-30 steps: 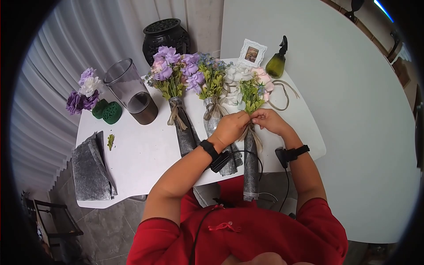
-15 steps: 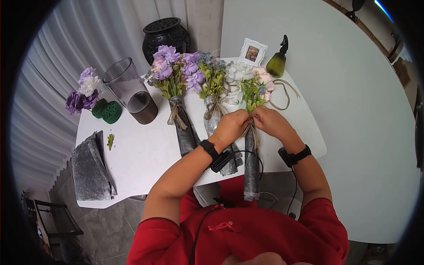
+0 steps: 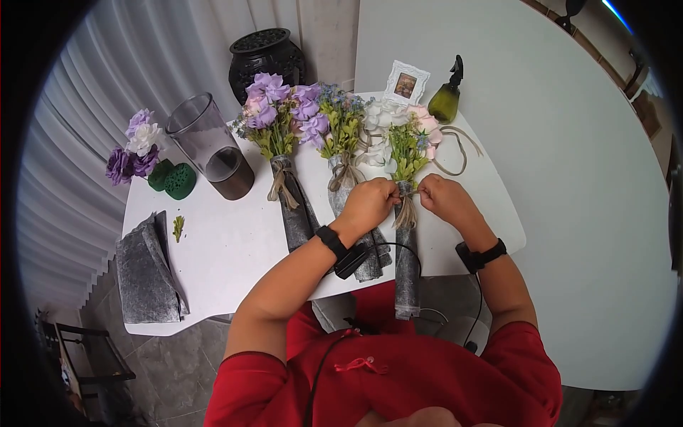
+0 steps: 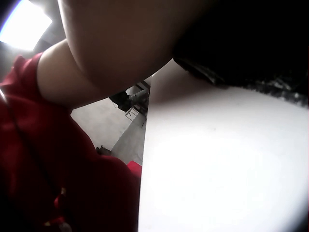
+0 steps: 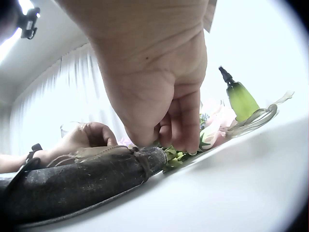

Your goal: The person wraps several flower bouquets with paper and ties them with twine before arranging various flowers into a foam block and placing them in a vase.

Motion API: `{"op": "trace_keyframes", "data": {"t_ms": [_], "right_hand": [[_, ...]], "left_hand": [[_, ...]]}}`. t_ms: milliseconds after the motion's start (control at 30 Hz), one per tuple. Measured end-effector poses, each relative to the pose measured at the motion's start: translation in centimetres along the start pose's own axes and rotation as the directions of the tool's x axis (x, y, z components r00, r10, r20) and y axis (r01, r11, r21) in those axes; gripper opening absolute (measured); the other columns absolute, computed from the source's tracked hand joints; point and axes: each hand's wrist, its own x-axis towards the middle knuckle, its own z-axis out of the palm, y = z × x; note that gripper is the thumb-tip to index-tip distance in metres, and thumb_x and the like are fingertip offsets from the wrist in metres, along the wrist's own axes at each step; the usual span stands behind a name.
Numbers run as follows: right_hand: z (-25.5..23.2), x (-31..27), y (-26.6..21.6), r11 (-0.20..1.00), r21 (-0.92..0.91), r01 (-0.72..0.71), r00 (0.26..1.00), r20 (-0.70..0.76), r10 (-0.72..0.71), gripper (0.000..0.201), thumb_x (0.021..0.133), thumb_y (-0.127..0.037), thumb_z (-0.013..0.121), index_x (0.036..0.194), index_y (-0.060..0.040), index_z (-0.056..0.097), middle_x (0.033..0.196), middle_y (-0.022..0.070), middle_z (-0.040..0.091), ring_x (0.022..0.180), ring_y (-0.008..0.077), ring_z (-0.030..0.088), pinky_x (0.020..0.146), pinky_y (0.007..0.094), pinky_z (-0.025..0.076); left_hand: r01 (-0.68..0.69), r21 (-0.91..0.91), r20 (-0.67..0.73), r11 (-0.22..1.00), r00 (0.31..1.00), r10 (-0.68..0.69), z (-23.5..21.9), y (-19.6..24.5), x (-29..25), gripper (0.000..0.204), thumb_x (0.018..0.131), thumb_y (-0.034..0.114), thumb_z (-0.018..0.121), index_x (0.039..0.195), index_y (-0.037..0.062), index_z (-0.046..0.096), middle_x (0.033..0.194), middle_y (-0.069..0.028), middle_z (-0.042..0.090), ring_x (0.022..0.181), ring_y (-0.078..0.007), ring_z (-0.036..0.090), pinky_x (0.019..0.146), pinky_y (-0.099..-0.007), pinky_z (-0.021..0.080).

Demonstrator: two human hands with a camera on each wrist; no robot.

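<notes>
The rightmost bouquet, with green leaves and small blue flowers (image 3: 408,151), lies in a dark grey wrap (image 3: 407,274). Around its neck runs a beige ribbon (image 3: 406,210), its tails hanging down over the wrap. On the left side of the neck, the left hand (image 3: 371,203) pinches the ribbon with curled fingers. The right hand (image 3: 448,201) pinches a ribbon end just right of the neck, a small gap from the left hand. In the right wrist view the right hand (image 5: 149,82) hangs over the wrap's mouth, fingers curled; the left hand (image 5: 87,137) is behind the wrap (image 5: 77,188).
Two tied bouquets (image 3: 283,186) lie to the left. Further left are a glass vase (image 3: 196,132), a dark cup (image 3: 231,174), green foam (image 3: 180,181) and folded grey paper (image 3: 148,274). Behind stand a small white frame (image 3: 406,84) and a green spray bottle (image 3: 444,102); pale flowers (image 3: 384,117) lie nearby.
The hands, close together at the neck before, have drawn slightly apart, the right hand moving right. The ribbon tails now hang over the front of the wrap.
</notes>
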Motion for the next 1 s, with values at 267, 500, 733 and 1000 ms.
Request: {"op": "trace_keyframes", "data": {"t_ms": [267, 500, 733, 1000], "right_hand": [[1.1, -1.4, -1.3, 0.57, 0.458, -0.683, 0.726, 0.341, 0.597, 0.033, 0.088, -0.03, 0.062, 0.082, 0.0017, 0.062, 0.069, 0.0088, 0.064, 0.054, 0.0218, 0.061, 0.051, 0.0333, 0.05], [2.5, -2.2, -3.5, 0.586, 0.592, -0.553, 0.827, 0.303, 0.474, 0.042, 0.077, -0.031, 0.073, 0.094, 0.0048, 0.059, 0.08, 0.0098, 0.064, 0.073, 0.0148, 0.062, 0.064, 0.0291, 0.049], [1.1, -2.1, -5.6, 0.388, 0.889, -0.241, 0.854, 0.004, 0.521, 0.029, 0.087, -0.005, 0.062, 0.113, -0.0003, 0.048, 0.096, 0.0032, 0.061, 0.081, 0.0069, 0.056, 0.071, 0.0231, 0.046], [2.1, 0.6, -7.6, 0.552, 0.833, -0.038, 0.827, -0.285, 0.485, 0.038, 0.086, -0.01, 0.067, 0.117, 0.0005, 0.047, 0.1, 0.0084, 0.061, 0.088, 0.0148, 0.059, 0.08, 0.0282, 0.047]], "left_hand": [[0.308, 0.155, 0.154, 0.939, 0.931, -0.331, -0.1, 1.9, 0.3, 0.029, 0.09, 0.024, 0.059, 0.089, -0.0042, 0.06, 0.078, -0.0215, 0.065, 0.071, -0.037, 0.063, 0.069, -0.0448, 0.049], [0.579, -0.316, 0.4, 0.752, 0.8, -0.448, -0.6, 3.0, 0.9, 0.036, 0.097, 0.024, 0.05, 0.115, -0.0052, 0.058, 0.083, -0.0131, 0.066, 0.068, -0.0179, 0.066, 0.052, -0.0279, 0.054], [0.259, -0.375, 0.066, 0.89, 0.965, -0.253, -3.9, 3.7, -1.2, 0.034, 0.093, 0.021, 0.058, 0.12, 0.0011, 0.057, 0.099, -0.0127, 0.066, 0.091, -0.0196, 0.063, 0.079, -0.0337, 0.05], [0.17, -0.58, 0.073, 0.797, 0.985, -0.157, -1.3, 1.9, -1.3, 0.057, 0.086, 0.019, 0.07, 0.134, 0.0062, 0.042, 0.111, -0.0113, 0.059, 0.105, -0.0213, 0.058, 0.092, -0.037, 0.047]]}}
